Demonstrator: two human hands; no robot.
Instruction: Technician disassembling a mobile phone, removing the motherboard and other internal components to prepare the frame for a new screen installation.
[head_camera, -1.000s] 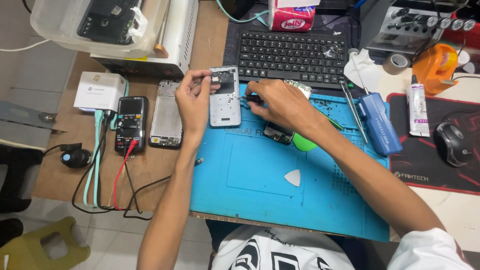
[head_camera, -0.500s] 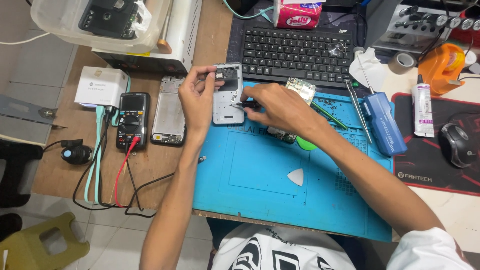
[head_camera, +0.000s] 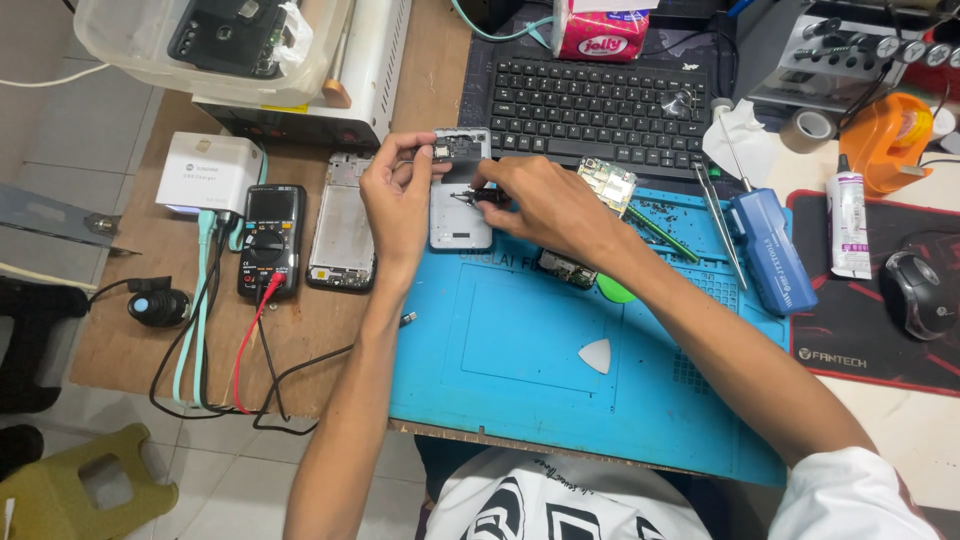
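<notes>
We have an opened phone (head_camera: 459, 195) lying at the top left corner of the blue mat (head_camera: 560, 370), its back cover off and the upper circuit area exposed. Our left hand (head_camera: 398, 200) grips the phone's upper left edge, the fingers (head_camera: 405, 150) closed around the top corner to steady it. Our right hand (head_camera: 548, 205) rests over the phone's right side, its fingers pinched shut on a small dark tool (head_camera: 472, 197) whose tip touches the phone's inside just below the circuit area.

Just beside the right hand, a loose circuit board (head_camera: 608, 183) lies at the mat's upper edge, and another dark board piece (head_camera: 566, 268) lies near the wrist. A green disc (head_camera: 612, 291) peeks out from under the right forearm, and a white triangular pick (head_camera: 596, 355) sits lower on the mat. A thin green stick (head_camera: 662, 232) lies to the right of the boards.

Left of the mat, on the wooden desk (head_camera: 330, 340), a second phone frame (head_camera: 343, 222) lies flat beside a black meter (head_camera: 272, 238) with red and black leads. A white box (head_camera: 208, 173) stands further left. Behind the phone sits a black keyboard (head_camera: 600, 100). At the mat's right edge rests a blue tool (head_camera: 768, 250), and beyond it, on a dark pad, a white glue bottle (head_camera: 848, 222) and a mouse (head_camera: 918, 293).
</notes>
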